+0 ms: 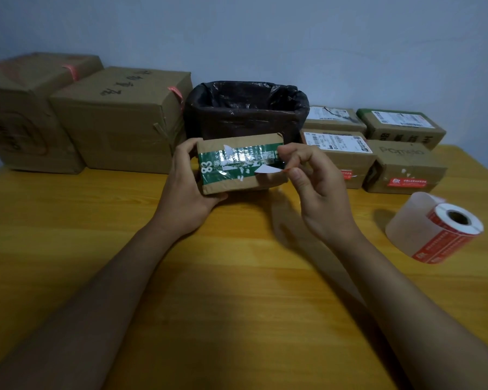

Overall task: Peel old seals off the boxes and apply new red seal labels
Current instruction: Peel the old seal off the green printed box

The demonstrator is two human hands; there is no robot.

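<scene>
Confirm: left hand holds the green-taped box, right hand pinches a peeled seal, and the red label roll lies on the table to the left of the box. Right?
One thing is wrong: the red label roll lies on the table to the right of the green-taped box, not the left. The head view shows it. The rest holds: the left hand holds the box and the right hand pinches a peeled seal.

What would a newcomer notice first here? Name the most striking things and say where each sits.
First, the small box with a green band at the centre, gripped by the left hand while the right hand pinches a white strip peeling off its face. Next, the roll of red seal labels lying on the wooden table at the right, and the black-lined bin right behind the held box.
</scene>
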